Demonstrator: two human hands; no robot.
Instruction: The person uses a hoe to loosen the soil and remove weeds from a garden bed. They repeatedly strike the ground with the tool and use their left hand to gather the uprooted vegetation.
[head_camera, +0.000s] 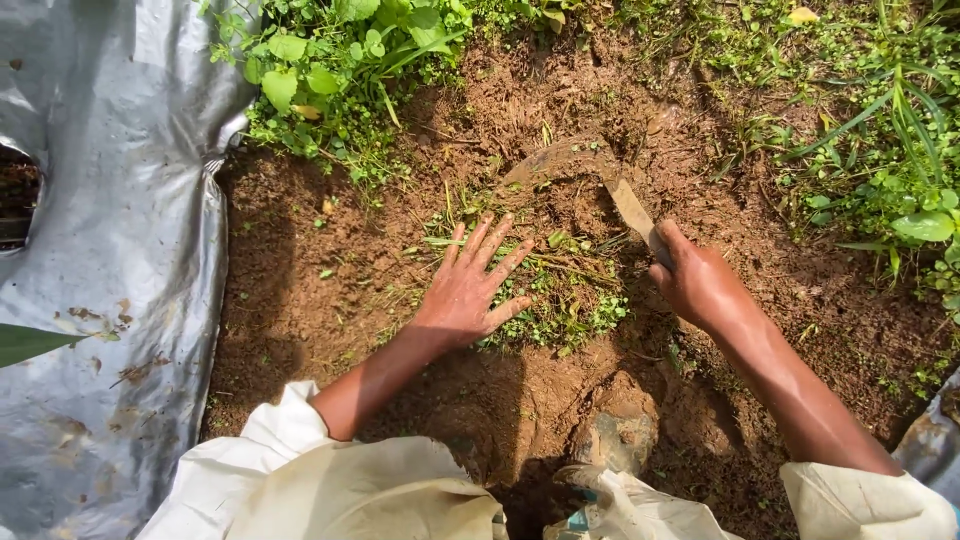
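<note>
My left hand (468, 288) lies flat with fingers spread on a small heap of cut green weeds (560, 295) on the brown soil (310, 290). To the right, my right hand (695, 280) grips the handle of a sickle (600, 170). Its curved, soil-covered blade arcs to the left, just beyond the weed heap, resting on the dirt. Both forearms come out of rolled-up cream sleeves at the bottom of the view.
A silver plastic mulch sheet (110, 260) covers the ground on the left, with a hole at its left edge. Leafy green weeds (330, 70) grow along the top and at the right (890, 170). A muddy boot toe (620, 440) shows at bottom centre.
</note>
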